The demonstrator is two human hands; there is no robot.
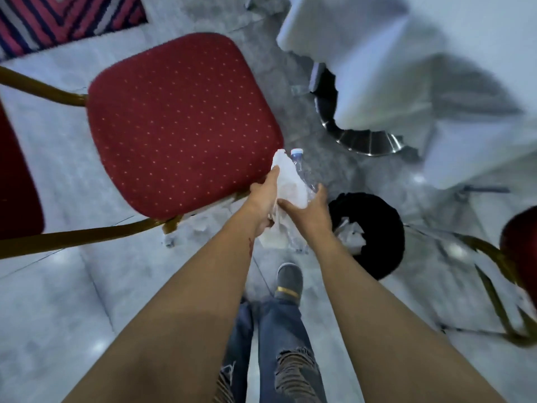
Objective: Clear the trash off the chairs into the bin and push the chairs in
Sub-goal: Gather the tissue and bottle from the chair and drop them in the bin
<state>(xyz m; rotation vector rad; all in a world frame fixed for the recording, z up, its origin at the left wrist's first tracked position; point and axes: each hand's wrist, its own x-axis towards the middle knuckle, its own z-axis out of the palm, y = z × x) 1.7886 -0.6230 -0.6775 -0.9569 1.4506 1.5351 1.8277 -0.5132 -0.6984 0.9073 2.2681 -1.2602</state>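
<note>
Both hands, left hand (263, 196) and right hand (308, 206), grip crumpled white paper (290, 184) and a clear plastic bottle (303, 170) together, just left of the black bin (374, 216). Light, crushable and likely slippery, the bundle seems best cupped from both sides around its middle.

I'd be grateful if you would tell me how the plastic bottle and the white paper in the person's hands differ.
The plastic bottle is clear and rigid with a pale cap on top; the white paper is opaque, soft and crumpled. The bottle lies nearer the right hand, while the paper sits against the left hand. Both are held together between the two hands, beside the red chair seat and short of the black bin.
</note>
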